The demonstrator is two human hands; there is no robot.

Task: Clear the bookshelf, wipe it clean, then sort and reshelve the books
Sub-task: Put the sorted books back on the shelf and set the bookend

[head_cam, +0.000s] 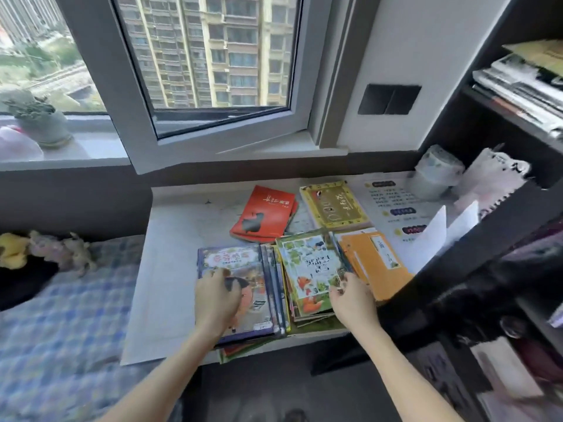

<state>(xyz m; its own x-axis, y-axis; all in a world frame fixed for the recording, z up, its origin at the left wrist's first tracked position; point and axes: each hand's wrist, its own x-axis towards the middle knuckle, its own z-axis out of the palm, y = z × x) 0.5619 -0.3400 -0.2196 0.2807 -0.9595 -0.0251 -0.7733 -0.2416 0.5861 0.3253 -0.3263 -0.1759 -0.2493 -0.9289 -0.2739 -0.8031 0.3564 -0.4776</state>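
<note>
Several books lie on a white desk [170, 269]. My left hand [217, 300] rests with curled fingers on a purple-bordered picture book [240, 263] topping a stack at the desk's front. My right hand [353, 303] pinches the lower right corner of a green picture book with a fox [310, 266] on the neighbouring stack. A red book [265, 213], a yellow book [335, 204] and an orange book [376, 260] lie behind and to the right. The dark bookshelf [499, 226] stands at the right.
A white printed sheet [393, 199] and folded white papers [438, 229] lie at the desk's right. Tape rolls [435, 175] stand near the shelf. Magazines [524, 86] fill an upper shelf. A checked bed [67, 315] lies left; an open window sash [213, 86] hangs above.
</note>
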